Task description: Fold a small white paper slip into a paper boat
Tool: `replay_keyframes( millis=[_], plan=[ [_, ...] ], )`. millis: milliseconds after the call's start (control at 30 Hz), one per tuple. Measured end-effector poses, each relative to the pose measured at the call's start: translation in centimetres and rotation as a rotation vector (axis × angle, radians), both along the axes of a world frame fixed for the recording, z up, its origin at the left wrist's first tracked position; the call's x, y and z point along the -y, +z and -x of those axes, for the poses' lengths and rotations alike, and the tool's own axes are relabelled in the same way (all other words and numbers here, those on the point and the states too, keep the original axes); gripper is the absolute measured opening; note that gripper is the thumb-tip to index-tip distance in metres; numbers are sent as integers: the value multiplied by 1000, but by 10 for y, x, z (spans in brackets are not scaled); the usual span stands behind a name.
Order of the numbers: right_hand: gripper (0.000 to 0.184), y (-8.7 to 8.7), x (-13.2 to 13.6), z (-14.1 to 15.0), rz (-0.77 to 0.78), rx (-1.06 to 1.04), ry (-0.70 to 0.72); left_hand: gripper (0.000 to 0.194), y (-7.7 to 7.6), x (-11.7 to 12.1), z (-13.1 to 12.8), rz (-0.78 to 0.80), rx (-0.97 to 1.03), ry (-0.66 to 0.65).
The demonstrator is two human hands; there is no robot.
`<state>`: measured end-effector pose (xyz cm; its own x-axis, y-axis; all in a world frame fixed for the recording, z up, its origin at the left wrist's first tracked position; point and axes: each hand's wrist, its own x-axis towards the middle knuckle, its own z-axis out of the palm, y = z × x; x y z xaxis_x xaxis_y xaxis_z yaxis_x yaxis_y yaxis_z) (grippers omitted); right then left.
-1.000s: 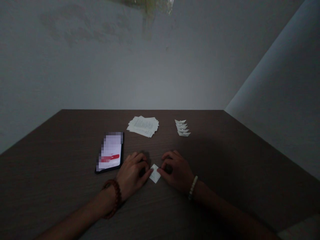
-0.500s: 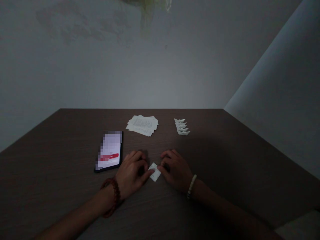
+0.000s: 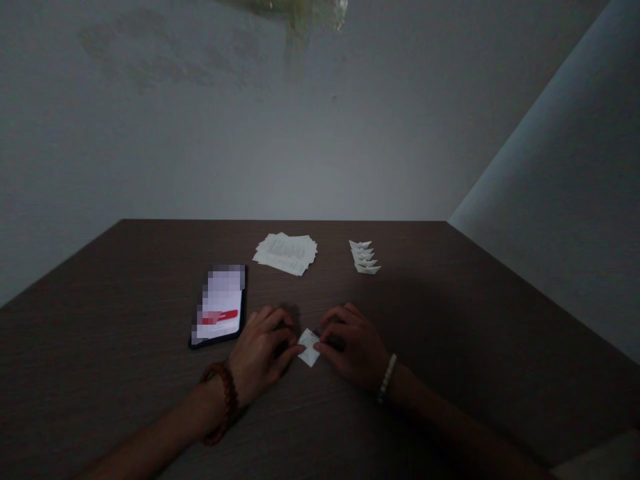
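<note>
Grey wall [image 3: 320,147] fills most of what we see, far past both hands, and the room is dim. High up, past the hands, it has a yellow-green patch [image 3: 295,27]. Next comes the dark brown table [image 3: 310,420], flat and lined like wood, under both hands and on every side of them.

We rest our left hand [image 3: 263,347] and right hand [image 3: 357,347] on it, facing each other with the fingers curled. Just left of the left hand lies a phone [image 3: 220,300] with its screen lit. Well past the left hand is a messy pile of papers [image 3: 285,253] with print on top. A brown bracelet [image 3: 230,390] circles our left wrist, and a pale bracelet [image 3: 387,378] our right. Well past the right hand, little paper boats [image 3: 365,257] sit in a row.

Smallest is the folded paper [image 3: 309,357], right between our thumbs. It lies to the right of the left hand and to the left of the right hand. Both hands touch it, so neither is nearer. Each seems to pinch one side corner. One point faces us, and it looks longest from near to far, though our thumbs hide some edges.
</note>
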<state>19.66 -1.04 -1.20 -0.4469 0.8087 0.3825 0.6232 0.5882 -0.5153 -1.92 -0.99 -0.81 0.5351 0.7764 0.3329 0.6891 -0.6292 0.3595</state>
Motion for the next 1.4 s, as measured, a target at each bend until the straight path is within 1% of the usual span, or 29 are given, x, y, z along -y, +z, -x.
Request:
replay_keyframes(
  millis=[67,167,433,567,800,1033,1133,1233,1400],
  plan=[
    [8,0,0,-1,9,9,4,20,0,1,1,-18,-13,-9],
    [6,0,0,-2,22,33,-7,19,2,2,0,4,-25,2],
    [6,6,2,3,27,95,-35,20,5,0,-5,89,13,86],
    [7,8,1,6,24,106,-53,21,3,0,-5,89,12,111],
    [10,6,-2,10,41,86,-103,21,0,-1,-6,72,13,147],
    [11,5,-2,8,52,69,-121,15,-5,-1,-6,82,25,180],
    [12,2,-3,6,47,56,-113,12,-5,0,-5,82,32,157],
    [11,-1,-4,5,31,41,-106,9,-3,0,-4,60,28,100],
    [12,-3,-5,5,10,42,-102,27,1,2,0,-60,-107,-58]
  ],
)
